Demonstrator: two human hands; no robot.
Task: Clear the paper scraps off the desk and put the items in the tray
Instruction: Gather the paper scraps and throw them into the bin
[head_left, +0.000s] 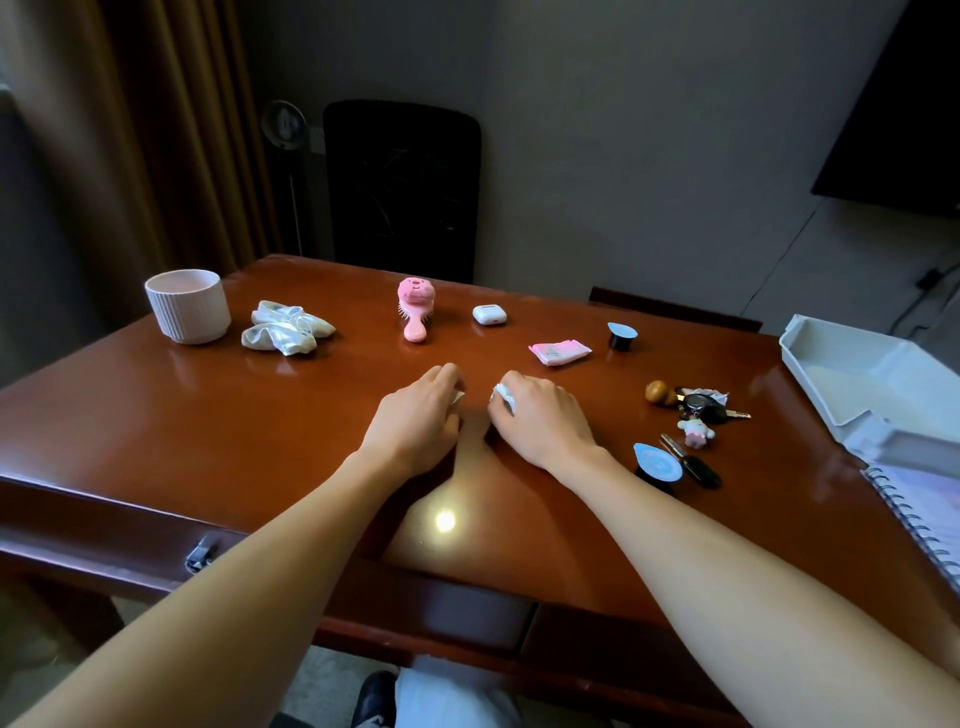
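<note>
Two paper scraps (503, 396) sit at the middle of the surface (260, 441), one pinched under the curled fingers of the left hand (415, 415), the other clutched in the right hand (543, 415). Beyond them lie a pink hairbrush (414, 309) and an earbud case (489, 315). Keys (701, 408) and the white tray (815, 384) sit to the right.

Bare forearms, bare left hand (418, 415) and right hand (543, 418), pale trousers (457, 699), one dark shoe (375, 693).
</note>
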